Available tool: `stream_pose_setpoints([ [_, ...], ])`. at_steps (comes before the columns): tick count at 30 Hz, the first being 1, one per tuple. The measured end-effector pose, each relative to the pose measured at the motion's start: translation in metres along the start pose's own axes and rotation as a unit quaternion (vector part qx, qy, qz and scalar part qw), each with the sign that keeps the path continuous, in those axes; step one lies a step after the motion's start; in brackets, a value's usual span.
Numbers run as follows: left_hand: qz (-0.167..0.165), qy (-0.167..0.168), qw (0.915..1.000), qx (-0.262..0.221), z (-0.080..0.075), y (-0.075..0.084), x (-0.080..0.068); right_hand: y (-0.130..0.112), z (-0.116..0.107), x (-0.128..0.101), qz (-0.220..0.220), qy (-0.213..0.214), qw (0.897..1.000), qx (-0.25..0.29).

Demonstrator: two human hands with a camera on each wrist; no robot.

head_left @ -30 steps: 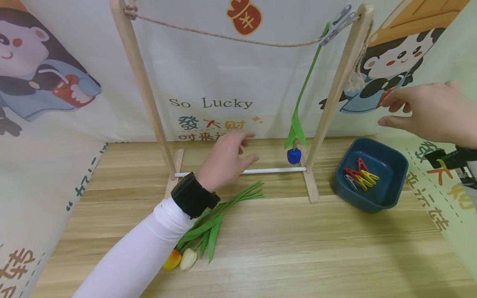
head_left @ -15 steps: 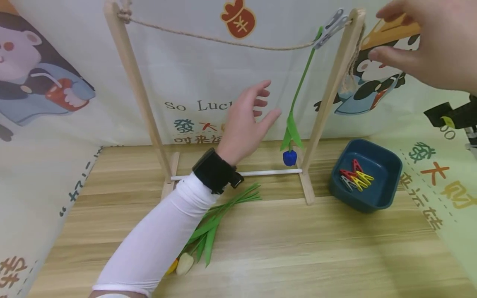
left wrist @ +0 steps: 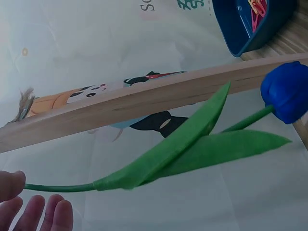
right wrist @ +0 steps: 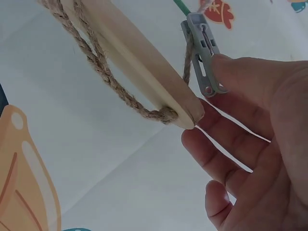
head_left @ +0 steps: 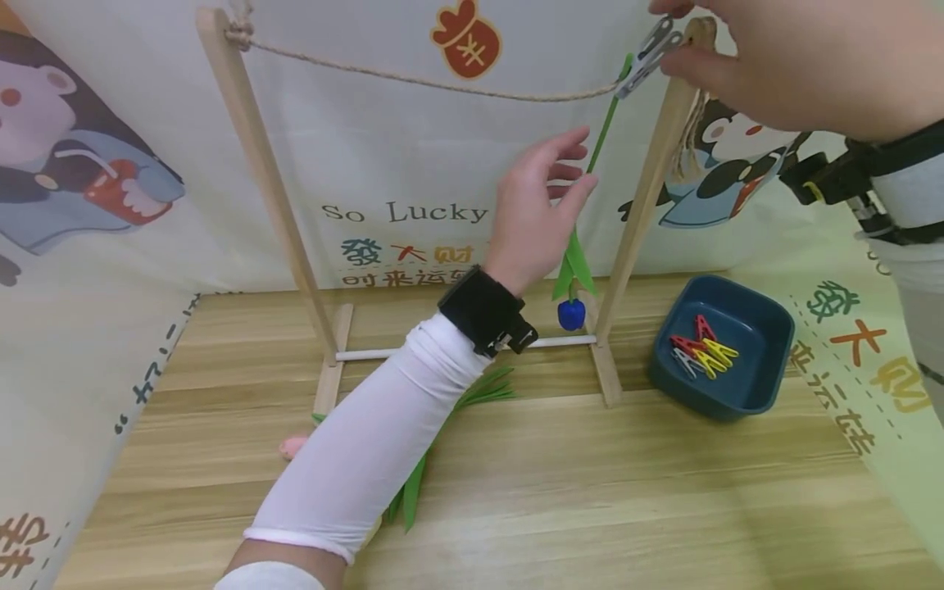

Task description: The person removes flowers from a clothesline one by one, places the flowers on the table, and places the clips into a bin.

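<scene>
A blue tulip [head_left: 571,315] with green leaves hangs head down from the rope [head_left: 435,84], its stem end held by a grey clothespin [head_left: 649,57]. My right hand [head_left: 819,65] has thumb and forefinger at the handles of that clothespin, beside the post top; in the right wrist view the thumb [right wrist: 240,72] lies against it and the other fingers are spread. My left hand [head_left: 537,209] is beside the tulip's stem [left wrist: 60,187], fingers loosely bent, thumb tip overlapping the stem in the left wrist view; a firm hold does not show.
A wooden frame [head_left: 273,180] carries the rope between two posts. A blue bin [head_left: 760,328] at the right contains red, yellow and grey clothespins [head_left: 704,348]. Green stems [head_left: 487,389] and a pink flower head [head_left: 292,447] lie on the table, partly behind my left forearm.
My left hand has risen and moved right to the tulip's stem. My right hand has moved up and left to the clothespin on the rope. The tulip still hangs there.
</scene>
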State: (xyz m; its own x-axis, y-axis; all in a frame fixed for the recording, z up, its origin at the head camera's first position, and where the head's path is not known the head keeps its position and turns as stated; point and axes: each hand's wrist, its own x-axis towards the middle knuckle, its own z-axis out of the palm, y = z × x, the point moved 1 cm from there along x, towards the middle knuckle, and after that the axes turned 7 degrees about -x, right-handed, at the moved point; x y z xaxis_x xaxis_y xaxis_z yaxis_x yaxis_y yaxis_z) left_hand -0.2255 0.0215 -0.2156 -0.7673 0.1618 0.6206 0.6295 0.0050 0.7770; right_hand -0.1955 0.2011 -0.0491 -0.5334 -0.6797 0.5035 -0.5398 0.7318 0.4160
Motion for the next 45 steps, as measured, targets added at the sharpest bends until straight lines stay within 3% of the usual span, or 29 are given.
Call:
stream_pose_setpoints([
  [3, -0.003, 0.006, 0.9999, 0.012, 0.003, 0.000, 0.003, -0.002, 0.003, 0.001, 0.013, -0.016, 1.000, 0.005],
  [10, 0.002, 0.018, 0.9996, 0.022, 0.006, 0.000, 0.005, -0.003, 0.003, 0.004, -0.005, 0.001, 1.000, -0.006],
  [16, 0.001, 0.022, 0.9995, 0.021, 0.005, 0.000, 0.005, -0.005, 0.007, 0.005, 0.008, -0.013, 1.000, -0.006],
  [22, 0.000, 0.012, 0.9993, 0.035, 0.000, -0.003, 0.003, -0.004, 0.004, 0.004, -0.008, 0.019, 1.000, -0.007],
  [29, 0.003, -0.006, 0.9987, 0.051, -0.005, -0.006, -0.004, -0.003, 0.003, -0.001, 0.040, 0.015, 0.999, 0.017],
  [38, -0.009, -0.016, 0.9978, 0.063, -0.014, -0.009, -0.017, 0.000, 0.001, -0.004, -0.003, 0.085, 0.996, 0.005],
  [45, -0.030, -0.035, 0.9946, 0.093, -0.030, -0.008, -0.036, -0.002, 0.002, -0.023, 0.017, 0.081, 0.996, 0.027],
])
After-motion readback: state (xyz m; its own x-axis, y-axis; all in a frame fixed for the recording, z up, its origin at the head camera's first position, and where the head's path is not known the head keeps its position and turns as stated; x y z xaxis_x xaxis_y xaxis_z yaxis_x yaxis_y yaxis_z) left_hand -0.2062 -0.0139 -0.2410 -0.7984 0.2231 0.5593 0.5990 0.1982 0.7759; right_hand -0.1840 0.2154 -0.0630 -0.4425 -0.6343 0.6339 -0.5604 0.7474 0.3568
